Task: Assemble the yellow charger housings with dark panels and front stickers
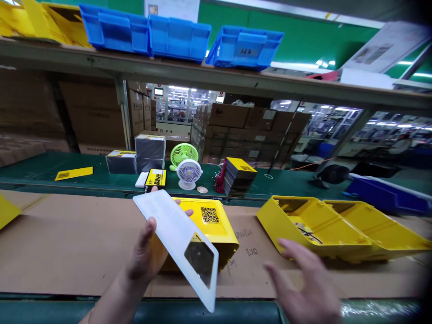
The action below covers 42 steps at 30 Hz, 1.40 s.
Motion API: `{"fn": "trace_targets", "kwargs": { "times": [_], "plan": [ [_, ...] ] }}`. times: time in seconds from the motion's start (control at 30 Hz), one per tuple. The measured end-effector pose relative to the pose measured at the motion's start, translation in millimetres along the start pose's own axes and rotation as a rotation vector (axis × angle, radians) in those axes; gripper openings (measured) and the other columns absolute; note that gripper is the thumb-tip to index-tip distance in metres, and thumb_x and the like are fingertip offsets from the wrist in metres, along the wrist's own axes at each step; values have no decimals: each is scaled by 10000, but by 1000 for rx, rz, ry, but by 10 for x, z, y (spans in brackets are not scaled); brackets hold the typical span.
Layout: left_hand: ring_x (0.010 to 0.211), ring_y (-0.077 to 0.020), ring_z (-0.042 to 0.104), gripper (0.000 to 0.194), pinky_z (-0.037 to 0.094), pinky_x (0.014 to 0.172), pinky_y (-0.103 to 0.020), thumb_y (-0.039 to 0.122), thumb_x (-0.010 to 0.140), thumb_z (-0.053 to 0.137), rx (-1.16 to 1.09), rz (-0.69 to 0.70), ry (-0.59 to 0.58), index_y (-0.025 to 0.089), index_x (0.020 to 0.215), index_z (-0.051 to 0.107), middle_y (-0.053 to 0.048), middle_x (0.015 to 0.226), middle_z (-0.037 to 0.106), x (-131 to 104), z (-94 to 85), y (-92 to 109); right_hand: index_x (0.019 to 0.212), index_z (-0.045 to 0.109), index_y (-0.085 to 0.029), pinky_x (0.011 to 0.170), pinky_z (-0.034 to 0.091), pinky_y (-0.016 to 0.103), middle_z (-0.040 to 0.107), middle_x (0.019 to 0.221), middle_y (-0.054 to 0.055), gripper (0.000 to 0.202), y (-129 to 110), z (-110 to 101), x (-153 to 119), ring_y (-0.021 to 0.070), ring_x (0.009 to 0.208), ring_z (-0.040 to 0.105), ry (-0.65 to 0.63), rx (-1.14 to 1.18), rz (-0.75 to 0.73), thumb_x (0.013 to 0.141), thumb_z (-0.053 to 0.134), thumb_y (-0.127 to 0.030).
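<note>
My left hand (148,249) grips a flat white panel (168,227) by its edge, thumb on the near face. The panel is tilted, and through a cut-out near its lower end I see dark and yellow. Behind it stands a yellow housing (221,229) with a QR code on top, partly covered by the panel. My right hand (305,288), blurred, hangs over the cardboard with thumb and fingers apart and nothing in them. Nearest to it are open yellow shells (324,225) lying on their backs, one with small parts inside.
Cardboard (77,243) covers the bench. Along the green ledge behind stand a white fan (189,173), a green fan (178,153), stacked dark cards (238,177), grey boxes (150,153) and a yellow strip (74,173). Blue bins (245,47) line the overhead shelf. A blue tray (388,195) lies right.
</note>
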<state>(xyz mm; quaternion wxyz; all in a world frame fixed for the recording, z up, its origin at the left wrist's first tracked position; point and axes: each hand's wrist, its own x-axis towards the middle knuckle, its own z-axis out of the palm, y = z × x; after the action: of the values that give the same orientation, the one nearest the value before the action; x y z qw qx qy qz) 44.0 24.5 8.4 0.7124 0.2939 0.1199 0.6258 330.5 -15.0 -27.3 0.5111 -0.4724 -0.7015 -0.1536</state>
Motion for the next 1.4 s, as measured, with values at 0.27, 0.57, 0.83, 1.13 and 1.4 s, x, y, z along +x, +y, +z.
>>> {"fn": "trace_targets", "kwargs": {
  "times": [0.27, 0.57, 0.83, 1.13, 1.4],
  "plan": [
    [1328, -375, 112, 1021, 85, 1073, -536, 549, 513, 732, 757, 207, -102, 315, 1357, 208, -81, 1439, 208, -19, 66, 94, 1162, 504, -221, 786, 541, 326, 646, 983, 66, 382, -728, 422, 307, 201, 930, 613, -204, 389, -6, 799, 528, -104],
    [1257, -386, 225, 776, 118, 1043, -579, 440, 505, 749, 1759, 303, -435, 306, 1221, 484, -89, 1362, 330, 357, 0, 468, 1364, 193, -224, 861, 494, 424, 568, 1161, 128, 579, -604, 586, 620, 199, 971, 600, -358, 784, 582, 871, 464, -363],
    [1195, -337, 325, 726, 298, 984, -505, 518, 478, 731, 1809, 97, -348, 280, 1139, 553, -94, 1252, 411, 631, -287, 291, 1188, 544, -254, 1031, 313, 470, 405, 1358, 75, 408, -152, 688, 418, 239, 1228, 401, -583, 184, 331, 817, 519, -423],
    [1181, -336, 363, 781, 308, 976, -486, 581, 440, 721, 1809, 66, -381, 268, 1139, 571, -105, 1260, 441, 732, -210, 214, 1108, 605, -207, 1033, 334, 427, 482, 1284, 80, 440, 126, 756, 384, 250, 1194, 442, -564, 586, 541, 711, 662, -387],
    [1313, -330, 217, 831, 70, 1053, -562, 689, 546, 596, 1975, 11, -480, 306, 1268, 443, -80, 1435, 307, 707, -268, 193, 1071, 631, -221, 1038, 325, 444, 486, 1284, 74, 445, 199, 721, 462, 278, 1197, 433, -681, 554, 580, 668, 694, -399]
  ]
}}
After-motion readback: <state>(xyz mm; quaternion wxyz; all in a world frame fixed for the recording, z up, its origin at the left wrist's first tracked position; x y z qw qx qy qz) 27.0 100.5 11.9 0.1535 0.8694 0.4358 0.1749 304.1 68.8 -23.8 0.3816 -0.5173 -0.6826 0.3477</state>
